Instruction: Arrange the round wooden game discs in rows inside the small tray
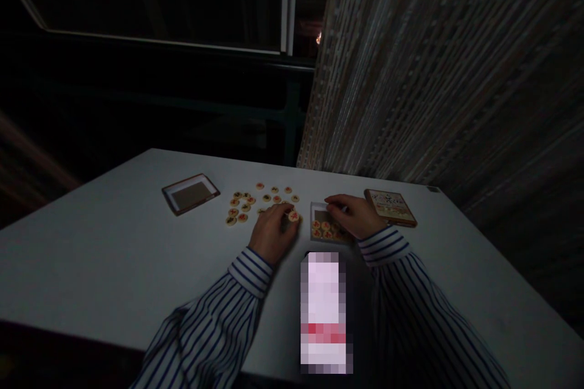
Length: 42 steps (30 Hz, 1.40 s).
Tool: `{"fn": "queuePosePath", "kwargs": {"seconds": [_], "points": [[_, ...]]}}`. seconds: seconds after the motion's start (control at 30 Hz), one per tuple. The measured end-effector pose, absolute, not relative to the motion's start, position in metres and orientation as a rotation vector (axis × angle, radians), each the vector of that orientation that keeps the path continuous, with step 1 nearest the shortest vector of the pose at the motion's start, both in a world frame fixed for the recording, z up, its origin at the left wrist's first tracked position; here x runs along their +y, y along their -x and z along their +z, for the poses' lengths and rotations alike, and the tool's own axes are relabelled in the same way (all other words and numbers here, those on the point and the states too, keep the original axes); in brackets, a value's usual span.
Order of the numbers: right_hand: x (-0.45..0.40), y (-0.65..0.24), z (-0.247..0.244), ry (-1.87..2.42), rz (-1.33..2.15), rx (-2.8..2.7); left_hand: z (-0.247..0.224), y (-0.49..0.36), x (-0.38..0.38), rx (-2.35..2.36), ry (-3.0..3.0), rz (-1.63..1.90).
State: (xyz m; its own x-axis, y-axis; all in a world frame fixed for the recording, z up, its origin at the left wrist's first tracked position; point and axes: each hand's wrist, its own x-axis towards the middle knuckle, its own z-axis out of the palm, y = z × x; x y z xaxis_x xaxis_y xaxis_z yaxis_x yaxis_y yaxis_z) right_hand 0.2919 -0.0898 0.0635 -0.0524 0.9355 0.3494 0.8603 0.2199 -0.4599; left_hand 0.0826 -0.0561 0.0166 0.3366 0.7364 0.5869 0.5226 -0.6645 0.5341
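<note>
Pinching one red-marked disc [294, 217] between thumb and fingers, my left hand [270, 234] is closed on it, just left of the clear box [311, 222]; loose discs [243, 217] lie on the bench [114, 237] beyond and left of that grip; right hand [358, 216] reaches over the box's right side, its fingertips at the far part; cannot tell whether it grips anything; boxed discs [326, 234] sit along the near side; printed box [392, 205] lies just beyond the right wrist; risks, my judgement: a loosened pinch could drop the disc; a low left knuckle could scatter its neighbours; dim light could hide markings.
</note>
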Motion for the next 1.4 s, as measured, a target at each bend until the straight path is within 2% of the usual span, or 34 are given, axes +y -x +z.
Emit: {"fn": "queuePosePath", "kwargs": {"seconds": [0.67,0.97,1.4], "points": [[-0.085,-0.299,0.068,1.587,0.192,-1.920,0.025,-0.129,-0.054,1.101,-2.264,1.305],[-0.082,-0.303,0.062,1.620,0.238,-1.899,0.011,-0.139,-0.055,1.114,-2.220,1.387],[-0.071,-0.297,0.058,1.490,0.671,-1.794,0.003,-0.141,-0.052,1.065,-2.203,1.361]]}}
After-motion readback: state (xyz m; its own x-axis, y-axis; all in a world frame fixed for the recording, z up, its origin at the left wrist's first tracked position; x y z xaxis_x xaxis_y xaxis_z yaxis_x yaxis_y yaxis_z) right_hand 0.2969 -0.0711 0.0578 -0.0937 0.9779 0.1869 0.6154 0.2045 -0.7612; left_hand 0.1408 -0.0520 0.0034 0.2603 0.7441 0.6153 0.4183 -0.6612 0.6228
